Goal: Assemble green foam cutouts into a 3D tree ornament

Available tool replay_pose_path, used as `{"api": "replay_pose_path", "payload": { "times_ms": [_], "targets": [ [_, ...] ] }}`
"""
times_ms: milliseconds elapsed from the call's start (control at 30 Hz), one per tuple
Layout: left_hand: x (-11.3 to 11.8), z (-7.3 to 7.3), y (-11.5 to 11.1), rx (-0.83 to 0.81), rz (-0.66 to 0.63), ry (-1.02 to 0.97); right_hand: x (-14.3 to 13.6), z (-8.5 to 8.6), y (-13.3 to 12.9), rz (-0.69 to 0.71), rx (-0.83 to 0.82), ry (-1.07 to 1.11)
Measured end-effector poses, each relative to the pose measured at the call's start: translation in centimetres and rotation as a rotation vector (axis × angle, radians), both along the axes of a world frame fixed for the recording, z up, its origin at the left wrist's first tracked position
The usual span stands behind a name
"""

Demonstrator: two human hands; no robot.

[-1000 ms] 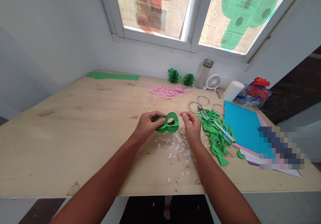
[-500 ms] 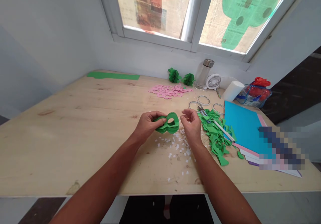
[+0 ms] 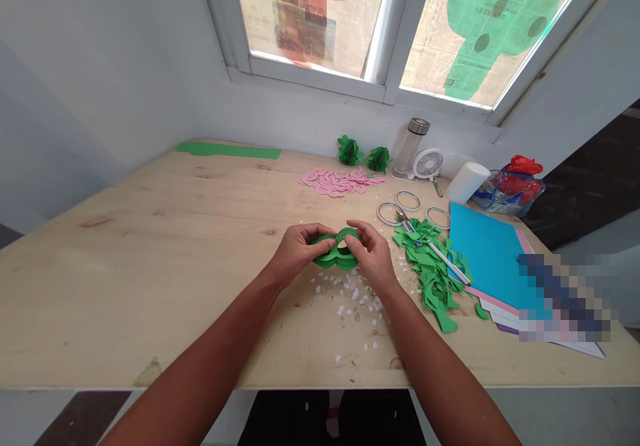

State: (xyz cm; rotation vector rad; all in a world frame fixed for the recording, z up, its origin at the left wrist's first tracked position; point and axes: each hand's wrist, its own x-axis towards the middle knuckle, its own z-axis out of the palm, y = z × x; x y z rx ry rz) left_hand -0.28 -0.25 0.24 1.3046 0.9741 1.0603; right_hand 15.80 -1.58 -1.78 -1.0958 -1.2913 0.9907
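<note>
Clock directions are taken from the green paper piece [image 3: 329,260], twelve being toward the window [image 3: 320,76]. The wooden worktop [image 3: 165,266] is spread under everything. At three o'clock a blue sheet [image 3: 483,253] is laid over pink and white sheets, and nearer in, a heap of green offcuts [image 3: 434,276] is seen. A long green strip [image 3: 230,150] is placed at between ten and eleven, and a blue-rimmed basket [image 3: 530,199] at two. By the left hand [image 3: 294,251], at nine, the piece's left part is pinched, its fingers closed on the paper. By the right hand [image 3: 376,261], at three, the other side is gripped, fingers nearly closed and thumb beside the opening. The lobed, layered piece is thus held between both hands above the worktop. A clear bottle [image 3: 407,153] is stood at one, beside a white fan [image 3: 429,164]. Pink cutouts [image 3: 340,183] are piled at twelve. Three thin rings [image 3: 407,201] are grouped around two. Tiny white paper bits [image 3: 355,293] are scattered around five and six.
</note>
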Motion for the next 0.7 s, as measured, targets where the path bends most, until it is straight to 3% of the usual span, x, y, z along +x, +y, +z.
{"api": "replay_pose_path", "payload": {
  "times_ms": [300, 700],
  "targets": [
    [-0.6, -0.1, 0.3, -0.042, -0.122, -0.050, -0.1, 0.5, -0.2, 0.019, -0.094, 0.213],
    [-1.5, -0.2, 0.8, -0.088, -0.109, 0.002, 0.0, 0.5, 0.1, 0.002, -0.136, 0.369]
  ]
}}
